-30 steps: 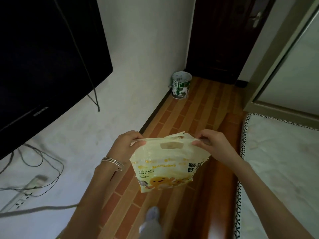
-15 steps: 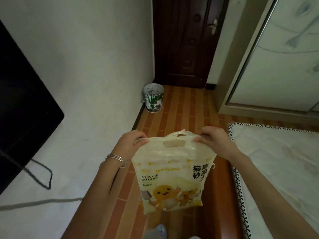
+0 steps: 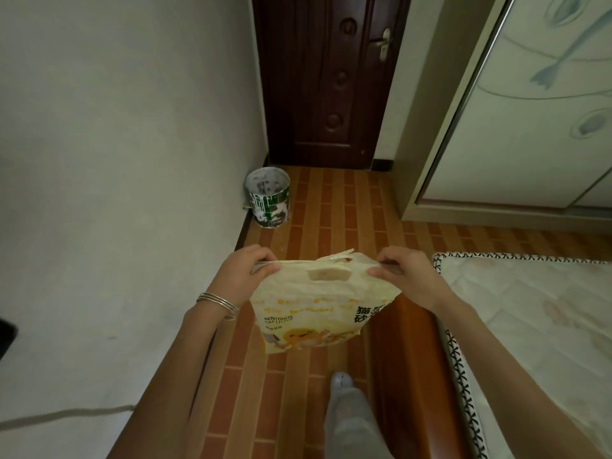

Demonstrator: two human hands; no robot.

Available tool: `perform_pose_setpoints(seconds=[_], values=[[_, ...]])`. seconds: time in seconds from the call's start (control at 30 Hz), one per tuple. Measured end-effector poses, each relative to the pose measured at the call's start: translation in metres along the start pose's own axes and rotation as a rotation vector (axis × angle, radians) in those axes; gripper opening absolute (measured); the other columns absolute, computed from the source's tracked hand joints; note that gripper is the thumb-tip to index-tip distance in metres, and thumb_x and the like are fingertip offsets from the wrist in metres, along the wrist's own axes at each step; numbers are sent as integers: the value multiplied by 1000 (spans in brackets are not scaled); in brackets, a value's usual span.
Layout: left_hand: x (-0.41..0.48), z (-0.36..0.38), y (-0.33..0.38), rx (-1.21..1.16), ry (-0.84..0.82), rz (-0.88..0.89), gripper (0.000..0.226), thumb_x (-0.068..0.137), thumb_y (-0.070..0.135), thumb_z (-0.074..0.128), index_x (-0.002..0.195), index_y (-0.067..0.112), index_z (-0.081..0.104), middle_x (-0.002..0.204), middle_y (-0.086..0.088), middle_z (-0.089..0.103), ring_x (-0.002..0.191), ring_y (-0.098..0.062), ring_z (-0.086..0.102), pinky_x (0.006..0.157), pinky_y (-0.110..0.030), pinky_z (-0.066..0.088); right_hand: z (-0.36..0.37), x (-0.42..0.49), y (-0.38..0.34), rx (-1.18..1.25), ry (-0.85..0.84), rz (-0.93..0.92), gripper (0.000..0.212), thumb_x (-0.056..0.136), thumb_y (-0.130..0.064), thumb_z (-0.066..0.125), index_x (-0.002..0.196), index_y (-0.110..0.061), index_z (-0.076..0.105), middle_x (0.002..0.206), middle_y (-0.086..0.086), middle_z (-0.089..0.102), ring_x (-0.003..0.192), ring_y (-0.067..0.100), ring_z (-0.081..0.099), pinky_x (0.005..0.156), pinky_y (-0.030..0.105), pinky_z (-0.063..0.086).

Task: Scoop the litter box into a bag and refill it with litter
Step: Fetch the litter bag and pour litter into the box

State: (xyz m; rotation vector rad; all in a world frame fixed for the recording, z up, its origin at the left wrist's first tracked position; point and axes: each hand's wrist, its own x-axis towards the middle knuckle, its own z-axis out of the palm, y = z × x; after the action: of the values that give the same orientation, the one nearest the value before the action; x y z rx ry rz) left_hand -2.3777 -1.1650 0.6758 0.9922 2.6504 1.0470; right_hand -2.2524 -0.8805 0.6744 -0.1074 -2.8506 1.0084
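A pale yellow bag of bentonite cat litter [image 3: 314,309] hangs in front of me above the floor. It has a cut-out handle near its top and a cartoon print low on its front. My left hand [image 3: 245,273] pinches the bag's top left corner. My right hand [image 3: 404,273] pinches the top right corner. The top edge is stretched between the two hands. No litter box is in view.
A green-and-white bucket [image 3: 267,198] stands on the brick-pattern floor [image 3: 334,220] by the white wall. A dark wooden door [image 3: 326,77] is shut behind it. A mattress [image 3: 530,309] on a wooden frame [image 3: 407,359] lies at right. A wardrobe [image 3: 530,111] stands beyond it.
My view has swung right and forward, so the black television has left the frame and the door has come nearer. Both hands keep their hold on the bag's top corners.
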Motion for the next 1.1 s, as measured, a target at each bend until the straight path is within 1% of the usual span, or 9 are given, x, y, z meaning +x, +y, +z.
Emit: perform_pose_setpoints(seconds=[0.07,0.2,0.27,0.37,0.5,0.7,0.83,1.0,1.1], values=[[31,3,-7,5,-2,3,7,87,18,64,81,20,61,85,1,62,81,-17,57,74,-32,46,-5,27,14,-2,-2,1,17,84,-35,65,79,-19,60,75,-10,60,73,8,55,64,32,44],[102,7,-19,9,4,14,8,86,18,64,80,21,60,80,10,58,79,-12,56,72,-26,42,-22,89,39,1,3,-11,10,84,-35,64,77,-30,58,75,-17,59,73,-3,54,62,20,38],[141,8,-23,8,4,19,7,86,18,65,80,19,61,79,15,56,77,-8,54,71,-22,40,-32,123,54,2,-1,-3,9,84,-36,64,80,-28,61,78,-17,60,76,-3,55,64,20,40],[201,11,-26,15,4,13,6,87,19,64,82,18,62,78,16,55,77,-6,52,69,-17,37,-50,171,78,-7,-14,18,10,85,-36,62,83,-26,62,80,-15,60,77,0,55,67,24,44],[273,19,-31,-1,-3,-18,5,87,19,64,82,20,62,80,12,57,78,-7,53,69,-20,37,-71,230,110,-15,-6,36,9,84,-35,64,84,-26,64,83,-14,62,79,3,57,71,30,48],[350,27,-51,-42,-36,-9,6,87,19,64,81,22,62,81,14,57,78,2,51,68,-13,34,-85,294,140,-18,6,66,12,84,-33,64,88,-22,66,83,-16,61,80,-1,57,71,22,48],[400,27,-72,-48,-61,-6,7,87,18,64,80,21,62,83,6,61,79,-6,53,70,-20,37,-85,340,159,-17,7,85,13,84,-32,64,87,-20,67,83,-15,61,79,-2,56,67,17,45],[473,16,-103,-51,-107,11,6,88,20,63,82,20,62,86,1,64,80,-10,56,67,-15,38,-79,408,175,-6,44,123,13,84,-31,64,86,-18,68,84,-10,63,78,0,57,67,17,45],[520,1,-120,-56,-141,16,6,88,22,62,83,19,63,88,0,64,83,-12,57,72,-23,41,-80,449,174,3,77,149,10,84,-30,64,83,-20,66,82,-13,61,77,-2,57,65,13,43]])
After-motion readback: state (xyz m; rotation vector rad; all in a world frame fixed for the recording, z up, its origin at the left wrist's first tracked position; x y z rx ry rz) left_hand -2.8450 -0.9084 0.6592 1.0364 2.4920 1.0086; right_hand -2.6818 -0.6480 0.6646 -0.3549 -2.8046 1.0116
